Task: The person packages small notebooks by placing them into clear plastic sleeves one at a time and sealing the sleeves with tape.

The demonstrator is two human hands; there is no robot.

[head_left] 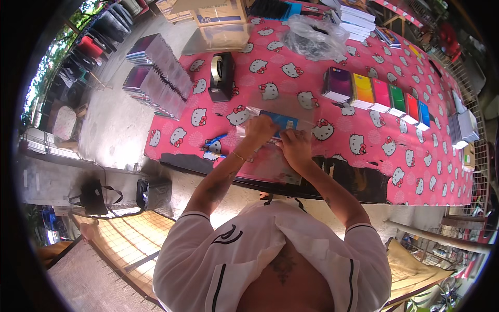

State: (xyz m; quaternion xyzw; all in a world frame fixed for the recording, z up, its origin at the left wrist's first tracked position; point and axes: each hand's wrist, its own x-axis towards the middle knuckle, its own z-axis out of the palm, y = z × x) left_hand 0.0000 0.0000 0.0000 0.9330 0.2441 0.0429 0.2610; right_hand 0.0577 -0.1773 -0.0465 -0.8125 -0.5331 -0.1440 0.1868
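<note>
Pink tablecloth (374,158), blue notebook (286,122) against both hands (297,150)

blue notebook (281,120) | flat | clear plastic (305,125) around it | over pink tablecloth (335,151)

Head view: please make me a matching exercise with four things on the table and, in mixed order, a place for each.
Things:
1. Tape dispenser
2. Blue booklet
3. Crumpled plastic
4. Row of notebooks

Places:
A. Just left of a stack of white paper
B. To the right of both hands
C. At the left hand and right hand
D. Beyond the left hand, toward the left

Pairs: 1-D, 2-C, 3-A, 4-B
</note>
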